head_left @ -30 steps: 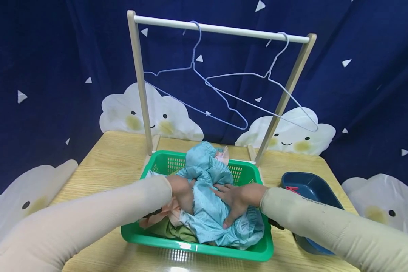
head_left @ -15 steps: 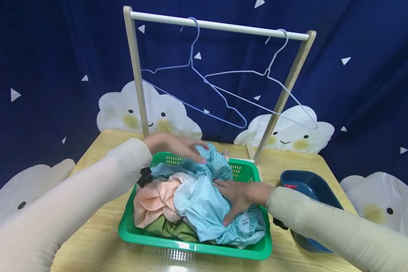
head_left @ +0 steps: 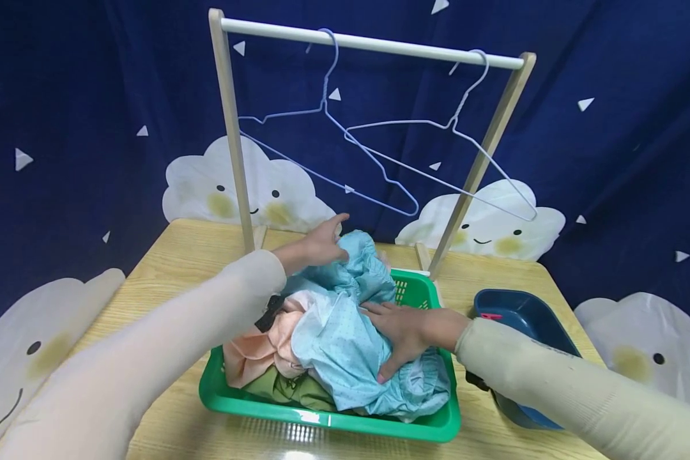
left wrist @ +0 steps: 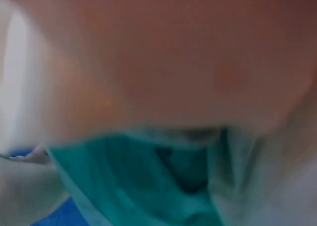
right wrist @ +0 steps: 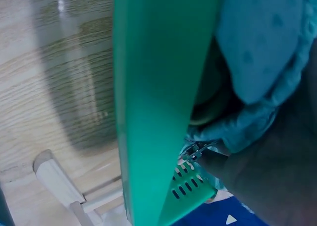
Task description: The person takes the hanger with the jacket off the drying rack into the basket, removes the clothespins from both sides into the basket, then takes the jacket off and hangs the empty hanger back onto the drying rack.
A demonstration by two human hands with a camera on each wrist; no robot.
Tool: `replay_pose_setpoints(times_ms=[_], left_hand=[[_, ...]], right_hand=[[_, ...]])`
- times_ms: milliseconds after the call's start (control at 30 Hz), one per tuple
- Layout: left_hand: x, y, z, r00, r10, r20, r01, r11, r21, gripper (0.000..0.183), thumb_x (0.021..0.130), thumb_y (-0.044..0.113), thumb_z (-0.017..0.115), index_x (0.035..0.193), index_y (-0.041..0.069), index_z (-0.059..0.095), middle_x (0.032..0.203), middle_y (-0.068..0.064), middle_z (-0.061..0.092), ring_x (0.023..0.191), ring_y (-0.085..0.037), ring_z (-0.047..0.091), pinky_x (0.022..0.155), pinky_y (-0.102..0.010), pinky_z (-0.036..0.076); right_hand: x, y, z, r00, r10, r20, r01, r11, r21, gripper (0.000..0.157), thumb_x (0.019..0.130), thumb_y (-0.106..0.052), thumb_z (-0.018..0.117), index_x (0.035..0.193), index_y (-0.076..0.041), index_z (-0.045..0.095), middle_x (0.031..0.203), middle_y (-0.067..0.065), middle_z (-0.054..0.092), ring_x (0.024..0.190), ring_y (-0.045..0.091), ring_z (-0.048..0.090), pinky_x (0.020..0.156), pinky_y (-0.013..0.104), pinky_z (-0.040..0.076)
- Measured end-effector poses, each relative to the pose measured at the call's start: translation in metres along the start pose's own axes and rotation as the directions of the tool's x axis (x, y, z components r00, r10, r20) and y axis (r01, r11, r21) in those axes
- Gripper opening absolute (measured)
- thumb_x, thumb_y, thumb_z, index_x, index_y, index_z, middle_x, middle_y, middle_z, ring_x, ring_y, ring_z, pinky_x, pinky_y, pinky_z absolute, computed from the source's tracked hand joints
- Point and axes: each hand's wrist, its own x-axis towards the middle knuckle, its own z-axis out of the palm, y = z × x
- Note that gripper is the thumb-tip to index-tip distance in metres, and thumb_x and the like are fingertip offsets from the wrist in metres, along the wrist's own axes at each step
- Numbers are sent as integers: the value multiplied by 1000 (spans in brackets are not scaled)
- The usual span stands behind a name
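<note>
A light blue dotted garment (head_left: 339, 338) with gathered elastic edges lies bunched on top of the clothes in the green basket (head_left: 391, 428). My right hand (head_left: 399, 329) rests on it with fingers spread. At the basket's far side my left hand (head_left: 316, 246) reaches to the garment's raised end, thumb and forefinger apart beside the cloth. Left of the blue garment is a peach-coloured cloth (head_left: 253, 358), and an olive green one (head_left: 293, 388) sits below that. The left wrist view is mostly filled by the blurred hand.
Behind the basket stands a rack (head_left: 374, 45) with a blue hanger (head_left: 328, 115) and a paler hanger (head_left: 454, 124) on its white bar. To the right, a dark blue tub (head_left: 523, 306) contains a red item (head_left: 490, 316), partly behind my right sleeve.
My left hand has come up out of the clothes on the left and moved to the far end of the blue garment, uncovering the peach cloth. The right hand stays on the garment.
</note>
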Motion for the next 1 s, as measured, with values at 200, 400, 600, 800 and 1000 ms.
replay_pose_setpoints(times_ms=[200, 400, 600, 800, 1000], left_hand=[[-35, 10, 4, 978, 66, 200, -80, 995, 63, 57, 89, 19, 63, 144, 8, 50, 134, -6, 61, 119, -17, 55, 101, -32, 45], [-76, 17, 3, 917, 122, 380, -269, 893, 361, 64, 96, 42, 66, 152, 15, 48, 151, -5, 53, 141, -23, 47, 117, -44, 39], [-103, 22, 0, 918, -45, 395, -234, 742, 628, 80, 90, 65, 63, 158, 40, 30, 169, -11, 20, 156, -38, 15, 120, -70, 18], [-120, 22, 7, 900, -269, 343, -92, 651, 753, 97, 80, 78, 63, 158, 53, 11, 172, -7, -7, 157, -44, -6, 115, -79, 8], [-135, 7, 16, 867, -404, 292, 23, 618, 786, 103, 78, 81, 61, 161, 45, 11, 173, -6, -7, 158, -43, -1, 115, -77, 17]], right_hand=[[-13, -2, -7, 1000, -10, -7, 10, 1000, 24, 118, 78, -63, 79, 163, -15, 15, 168, 10, 23, 155, 35, 21, 124, 54, 23], [-43, -3, -28, 993, -83, -86, 92, 991, 97, 92, 84, -60, 74, 155, -13, 39, 158, 7, 43, 147, 28, 38, 119, 51, 35], [-48, -7, -35, 829, -116, -547, 176, 983, 57, 47, 88, -53, 73, 120, -19, 67, 118, -2, 68, 105, 18, 64, 86, 43, 56], [-42, -12, -13, 946, -75, -316, 93, 995, 42, 108, 78, -73, 71, 163, -37, 14, 171, 11, 11, 157, 41, 14, 118, 70, 23], [-33, -20, 4, 997, 22, -73, -18, 998, 57, 119, 72, -74, 76, 162, -41, 4, 172, 10, 1, 158, 40, 0, 117, 75, 15]])
